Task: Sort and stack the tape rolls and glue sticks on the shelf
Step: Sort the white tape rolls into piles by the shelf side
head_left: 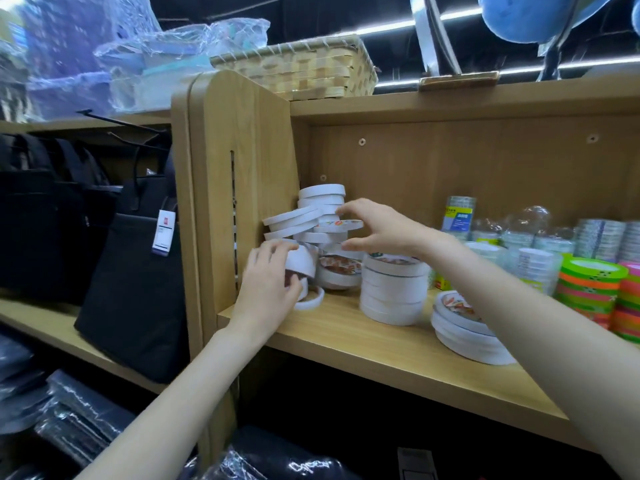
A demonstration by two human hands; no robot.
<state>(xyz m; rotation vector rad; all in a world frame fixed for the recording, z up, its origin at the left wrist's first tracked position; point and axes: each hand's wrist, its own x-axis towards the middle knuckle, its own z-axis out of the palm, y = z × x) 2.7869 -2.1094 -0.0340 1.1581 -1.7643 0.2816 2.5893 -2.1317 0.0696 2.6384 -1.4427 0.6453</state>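
Your left hand (273,278) curls round a white tape roll (300,262) at nine o'clock of the leaning pile (313,220), probably propping it; your right hand (377,228), fingers spread, steadies its three o'clock side on the shelf (398,355).

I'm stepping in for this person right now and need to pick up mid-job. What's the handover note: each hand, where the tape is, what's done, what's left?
Left hand: grips a white tape roll at the left end of the shelf.
Right hand: fingers spread against the leaning pile of white tape rolls by the side panel, pinching nothing clearly.
Done: one straight white stack mid-shelf, a wider flat stack to its right, neon rolls and clear rolls further right.
Left: straighten the tilted pile and place the loose rolls under it. No glue sticks identifiable.
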